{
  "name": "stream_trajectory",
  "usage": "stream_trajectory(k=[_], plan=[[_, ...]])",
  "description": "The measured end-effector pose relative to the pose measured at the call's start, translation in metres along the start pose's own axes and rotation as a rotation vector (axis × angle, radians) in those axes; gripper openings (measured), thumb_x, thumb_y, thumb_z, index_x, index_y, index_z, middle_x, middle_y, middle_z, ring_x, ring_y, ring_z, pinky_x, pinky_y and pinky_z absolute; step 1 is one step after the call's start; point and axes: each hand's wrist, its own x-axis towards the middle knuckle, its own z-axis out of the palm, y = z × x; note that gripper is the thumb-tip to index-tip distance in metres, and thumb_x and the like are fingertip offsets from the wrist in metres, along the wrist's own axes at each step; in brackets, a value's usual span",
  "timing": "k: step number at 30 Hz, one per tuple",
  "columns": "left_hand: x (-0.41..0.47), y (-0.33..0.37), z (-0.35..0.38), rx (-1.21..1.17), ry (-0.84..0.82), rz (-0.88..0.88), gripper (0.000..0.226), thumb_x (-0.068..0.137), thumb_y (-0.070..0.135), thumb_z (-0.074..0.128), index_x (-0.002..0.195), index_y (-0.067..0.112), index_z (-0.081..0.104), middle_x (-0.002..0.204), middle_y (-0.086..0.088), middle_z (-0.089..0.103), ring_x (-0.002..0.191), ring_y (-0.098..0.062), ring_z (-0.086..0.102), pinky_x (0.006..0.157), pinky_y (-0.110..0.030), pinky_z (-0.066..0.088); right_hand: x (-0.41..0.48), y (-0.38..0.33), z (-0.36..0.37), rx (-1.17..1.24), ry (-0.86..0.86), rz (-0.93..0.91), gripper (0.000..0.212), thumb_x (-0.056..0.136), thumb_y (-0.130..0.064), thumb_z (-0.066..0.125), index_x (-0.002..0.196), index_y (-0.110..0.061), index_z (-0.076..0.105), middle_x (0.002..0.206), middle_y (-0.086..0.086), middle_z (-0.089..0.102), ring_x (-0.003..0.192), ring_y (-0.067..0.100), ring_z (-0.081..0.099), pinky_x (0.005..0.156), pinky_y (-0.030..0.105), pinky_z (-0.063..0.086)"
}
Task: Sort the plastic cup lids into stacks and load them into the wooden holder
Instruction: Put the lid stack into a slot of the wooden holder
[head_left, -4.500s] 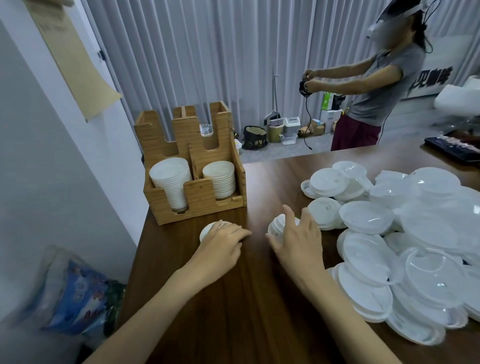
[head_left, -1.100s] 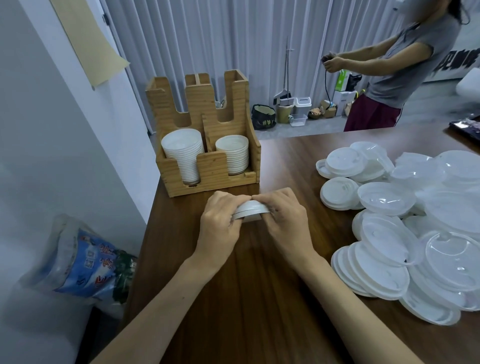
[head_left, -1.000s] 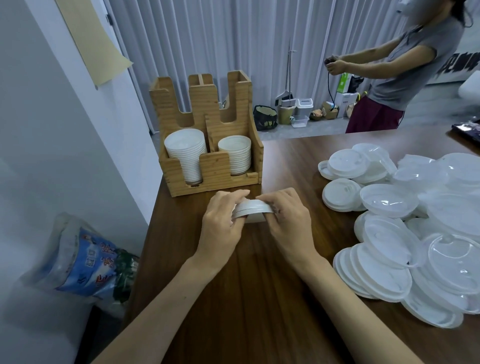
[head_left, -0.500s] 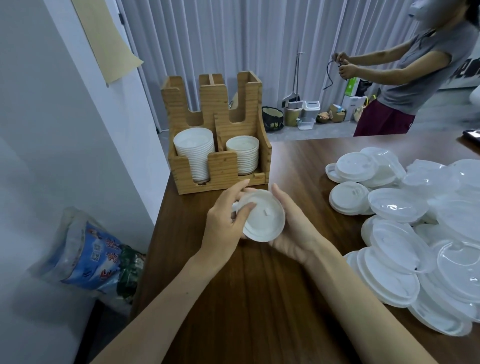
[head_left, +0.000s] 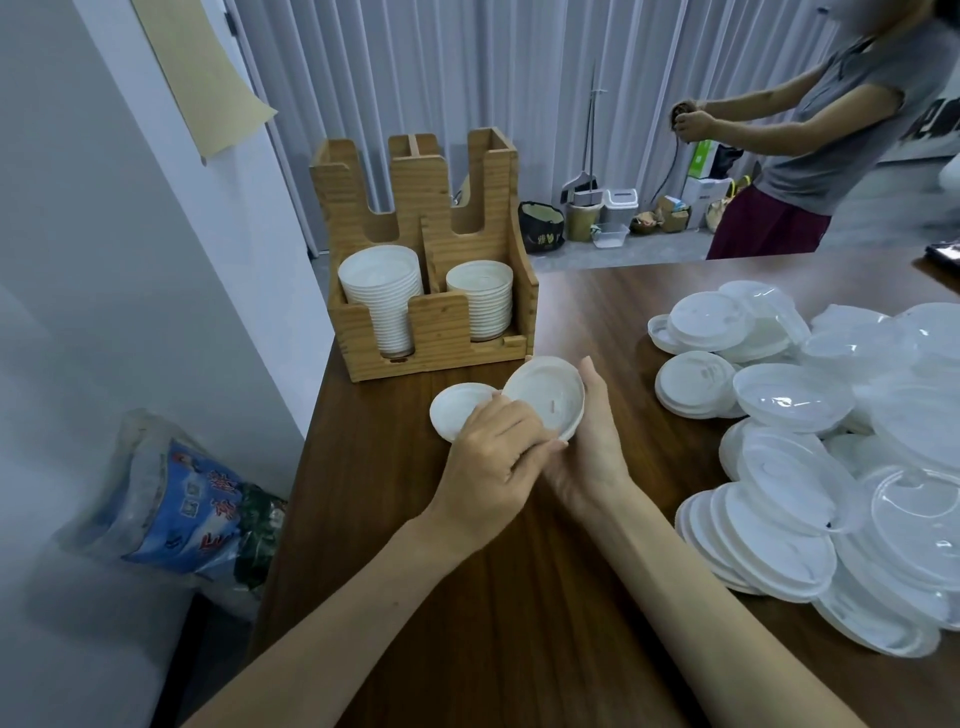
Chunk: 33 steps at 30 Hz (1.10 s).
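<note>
Just in front of the wooden holder, the left lid sits pinched under your left hand's curled fingers, while your right hand cups the tilted right lid, with a loose lid pile to the right.

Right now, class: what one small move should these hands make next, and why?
Probably carry the smaller lid in the left hand to the right stack in the wooden holder, which looks similar in width; the right hand holds a wider lid.
</note>
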Motion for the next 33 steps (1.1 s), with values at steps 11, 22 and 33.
stream_trajectory(k=[11, 22, 33], plan=[[-0.002, 0.003, 0.0, 0.125, 0.331, 0.081, 0.019, 0.094, 0.012, 0.053, 0.079, 0.004, 0.06, 0.073, -0.01, 0.059, 0.077, -0.013, 0.05, 0.07, -0.022, 0.045, 0.004, 0.004, -0.001, 0.063, 0.041, -0.081, 0.074, 0.094, -0.062, 0.029, 0.137, -0.004, 0.045, 0.137, 0.026, 0.048, 0.126, 0.033, 0.049, 0.104, 0.042, 0.042], [-0.004, 0.014, 0.004, 0.28, 0.231, 0.196, 0.027, 0.094, 0.013, 0.054, 0.075, 0.0, 0.068, 0.072, -0.01, 0.063, 0.073, -0.017, 0.055, 0.065, -0.029, 0.051, 0.005, 0.01, -0.002, 0.099, -0.017, -0.045, 0.079, 0.079, -0.073, 0.04, 0.129, -0.013, 0.055, 0.128, 0.024, 0.051, 0.118, 0.033, 0.05, 0.106, 0.046, 0.039], [-0.005, 0.013, 0.007, 0.221, 0.232, 0.106, 0.02, 0.09, 0.01, 0.058, 0.076, 0.0, 0.067, 0.072, -0.009, 0.061, 0.073, -0.015, 0.053, 0.068, -0.027, 0.05, 0.002, 0.011, 0.0, 0.039, -0.022, 0.02, 0.081, 0.082, -0.068, 0.035, 0.134, -0.008, 0.051, 0.125, 0.02, 0.06, 0.114, 0.028, 0.06, 0.095, 0.037, 0.052]])
